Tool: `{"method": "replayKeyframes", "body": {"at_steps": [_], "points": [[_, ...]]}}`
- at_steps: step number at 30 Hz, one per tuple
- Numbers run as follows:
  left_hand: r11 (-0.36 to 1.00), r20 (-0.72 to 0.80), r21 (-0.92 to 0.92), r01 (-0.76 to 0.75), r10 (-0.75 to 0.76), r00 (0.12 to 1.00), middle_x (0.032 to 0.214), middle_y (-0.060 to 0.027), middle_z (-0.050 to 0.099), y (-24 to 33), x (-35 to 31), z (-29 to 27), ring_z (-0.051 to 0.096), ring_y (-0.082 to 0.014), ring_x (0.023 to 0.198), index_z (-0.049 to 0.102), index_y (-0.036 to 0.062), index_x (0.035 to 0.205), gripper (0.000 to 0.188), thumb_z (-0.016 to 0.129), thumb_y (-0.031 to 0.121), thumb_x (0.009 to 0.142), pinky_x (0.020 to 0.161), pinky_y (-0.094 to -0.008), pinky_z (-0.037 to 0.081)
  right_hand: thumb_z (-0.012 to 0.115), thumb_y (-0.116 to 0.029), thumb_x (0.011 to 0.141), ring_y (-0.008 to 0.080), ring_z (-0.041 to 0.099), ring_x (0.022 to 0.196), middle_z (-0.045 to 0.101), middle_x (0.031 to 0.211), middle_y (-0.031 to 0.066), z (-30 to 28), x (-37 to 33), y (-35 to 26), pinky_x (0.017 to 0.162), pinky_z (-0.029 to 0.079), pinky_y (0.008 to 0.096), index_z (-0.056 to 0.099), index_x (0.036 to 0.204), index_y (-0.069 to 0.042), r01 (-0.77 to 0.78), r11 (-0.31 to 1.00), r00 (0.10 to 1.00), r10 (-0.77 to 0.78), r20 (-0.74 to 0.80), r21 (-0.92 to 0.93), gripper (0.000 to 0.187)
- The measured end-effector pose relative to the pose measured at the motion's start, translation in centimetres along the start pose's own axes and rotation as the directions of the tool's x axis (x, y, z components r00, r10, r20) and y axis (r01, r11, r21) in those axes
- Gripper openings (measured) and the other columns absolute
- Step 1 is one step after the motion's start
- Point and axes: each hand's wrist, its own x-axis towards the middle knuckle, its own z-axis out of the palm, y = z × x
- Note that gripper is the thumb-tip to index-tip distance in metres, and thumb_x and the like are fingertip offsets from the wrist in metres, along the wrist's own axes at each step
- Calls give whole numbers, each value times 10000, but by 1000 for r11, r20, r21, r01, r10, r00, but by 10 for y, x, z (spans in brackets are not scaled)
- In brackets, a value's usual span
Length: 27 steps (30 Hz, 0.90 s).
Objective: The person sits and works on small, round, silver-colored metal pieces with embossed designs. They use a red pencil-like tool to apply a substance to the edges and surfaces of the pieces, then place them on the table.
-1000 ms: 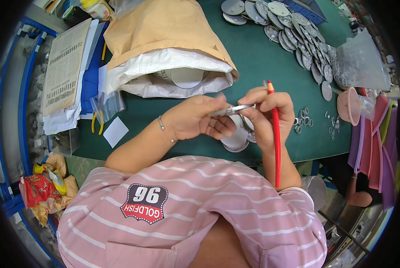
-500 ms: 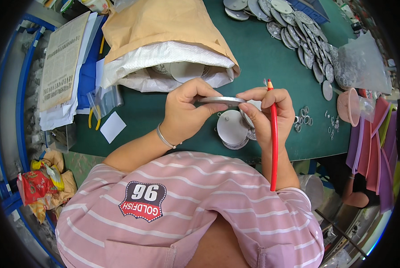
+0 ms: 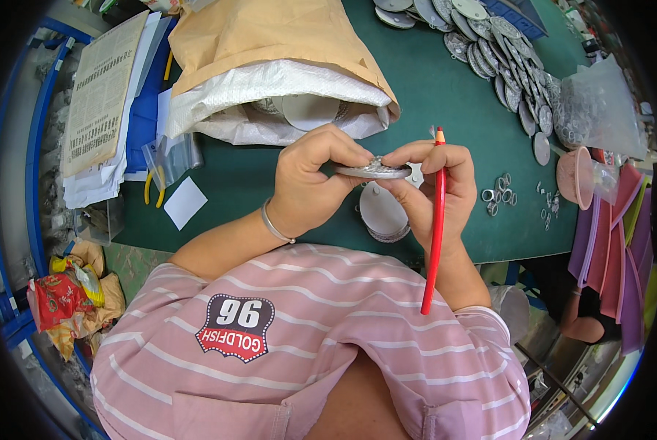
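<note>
My left hand [image 3: 306,183] pinches the left edge of a round silver metal medallion [image 3: 376,171], its thumb underneath and its fingers on top. On the opposite edge, the thumb and forefinger of my right hand [image 3: 451,183] also grip it. The medallion lies nearly flat between them, with a raised relief on its upper side. A long red pencil [image 3: 436,235] is tucked among my right hand's fingers, tip pointing away from me. Below the hands, a small stack of round silver medallions [image 3: 382,211] rests on the green table [image 3: 255,191], partly covered by my right hand.
An open brown sack [image 3: 269,40] with a white lining holds more discs. Many silver medallions [image 3: 497,59] overlap at the far right, near a clear plastic bag [image 3: 600,106] and a pink cup [image 3: 575,176]. Small metal rings [image 3: 498,194] lie right. Papers [image 3: 101,95] and yellow-handled pliers [image 3: 154,187] are left.
The medallion has tilted from edge-on, so its relief side now shows. My right hand has shifted slightly left, and the pencil's lower end has swung left.
</note>
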Motion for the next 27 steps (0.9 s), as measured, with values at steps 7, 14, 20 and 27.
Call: {"method": "replayKeyframes", "body": {"at_steps": [7, 14, 20, 27], "points": [[999, -29, -28, -24, 23, 999, 819, -104, 623, -4, -2, 3, 613, -162, 744, 552, 12, 768, 198, 692, -97, 680, 640, -242, 485, 719, 85, 683, 157, 586, 821, 618, 871, 149, 1, 1, 1, 759, 463, 279, 388, 867, -54, 71, 996, 997, -69, 29, -62, 403], [994, -5, -104, 43, -43, 999, 847, -113, 611, -2, -3, 3, 614, -155, 774, 539, 2, 785, 197, 680, -105, 699, 670, -242, 493, 707, 17, 723, 179, 580, 817, 608, 882, 140, 3, 4, 0, 759, 449, 302, 430, 891, -34, 157, 987, 988, -157, 8, -44, 328], [991, 32, -131, 38, -34, 999, 896, -128, 580, -5, -4, -1, 630, -213, 885, 486, -1, 817, 233, 627, -162, 725, 789, -293, 538, 433, -164, 918, 160, 487, 663, 538, 782, 127, -8, 0, -3, 626, 394, 273, 523, 1026, 44, 266, 925, 941, -310, -135, -271, 251], [990, 21, -138, -1, 4, 1000, 889, -124, 584, -6, -3, 0, 632, -223, 890, 475, 2, 807, 236, 648, -136, 725, 802, -312, 536, 509, 12, 843, 159, 495, 584, 550, 694, 97, -10, -15, -10, 600, 421, 298, 426, 901, -15, 337, 933, 940, -340, -7, -128, 105]]}}
